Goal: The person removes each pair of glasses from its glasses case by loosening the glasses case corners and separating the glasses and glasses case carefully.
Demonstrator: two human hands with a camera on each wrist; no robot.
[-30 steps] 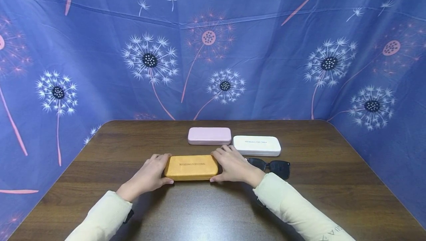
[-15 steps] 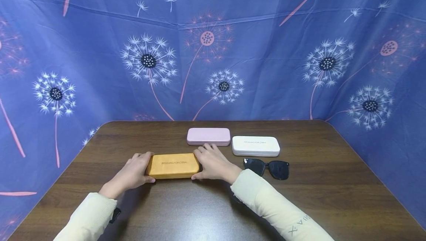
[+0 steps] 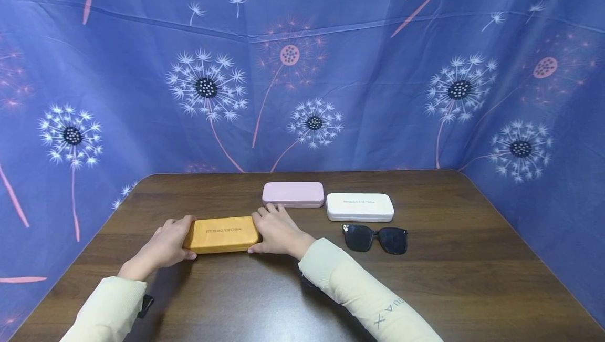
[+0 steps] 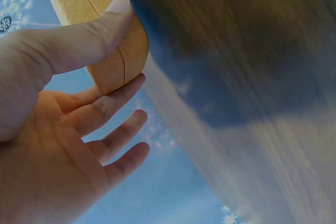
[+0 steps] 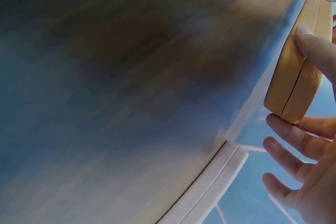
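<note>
A closed mustard-yellow glasses case [image 3: 223,235] with dark lettering on its lid is held between both hands, left of the table's middle. My left hand [image 3: 166,243] grips its left end, thumb on the front face. At the right end my right hand [image 3: 278,232] pinches the case in the same way. In the left wrist view, the thumb presses across the seam of the yellow case [image 4: 123,59] while the lower fingers stretch out loosely. The right wrist view has the yellow case [image 5: 294,72] between thumb and fingers, close over the tabletop.
Behind the right hand lies a pink glasses case [image 3: 293,194], with a white glasses case [image 3: 360,207] to its right. Black sunglasses [image 3: 375,239] lie in front of the white one. The brown wooden table [image 3: 449,289] ends at a blue dandelion-print cloth [image 3: 368,69].
Both hands have carried the yellow glasses case leftward across the table. The sunglasses, partly covered by the right arm before, now show whole. The pink and white cases have stayed put.
</note>
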